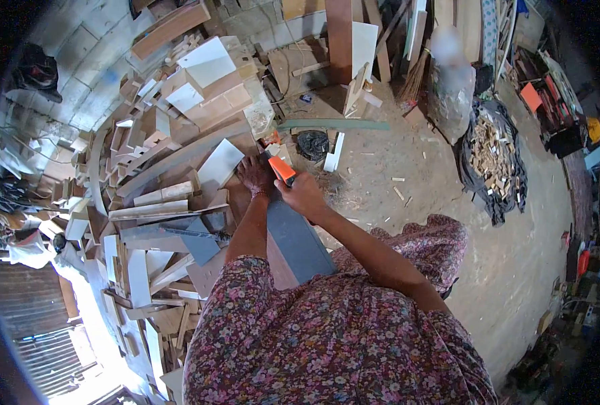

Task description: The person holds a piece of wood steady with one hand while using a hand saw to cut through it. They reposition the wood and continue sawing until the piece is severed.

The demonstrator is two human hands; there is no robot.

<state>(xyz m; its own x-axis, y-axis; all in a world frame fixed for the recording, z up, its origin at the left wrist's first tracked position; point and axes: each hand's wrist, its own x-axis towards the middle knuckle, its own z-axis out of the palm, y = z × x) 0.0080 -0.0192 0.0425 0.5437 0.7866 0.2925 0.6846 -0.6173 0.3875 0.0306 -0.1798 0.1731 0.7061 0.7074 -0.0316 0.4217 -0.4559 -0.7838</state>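
Observation:
My right hand point(303, 196) is closed around the orange and black handle of what looks like a handsaw point(282, 169). Its blade is mostly hidden from this angle. Just left of the tool, my left hand point(254, 177) lies flat with fingers stretched out, pressing on wood at the far end of the bench. A white panel piece point(221, 163) sits beside its fingertips. Below both hands a long dark grey board point(296, 243) runs toward my body. I cannot make out exactly which piece the tool touches.
Wood offcuts point(172, 128) are heaped on the left, reaching the block wall point(77, 74). A green strip point(333, 125) and a black bundle point(312, 144) lie ahead on the floor. To the right are a clear plastic sack point(448, 101) and a black sheet point(467, 169) holding wood scraps.

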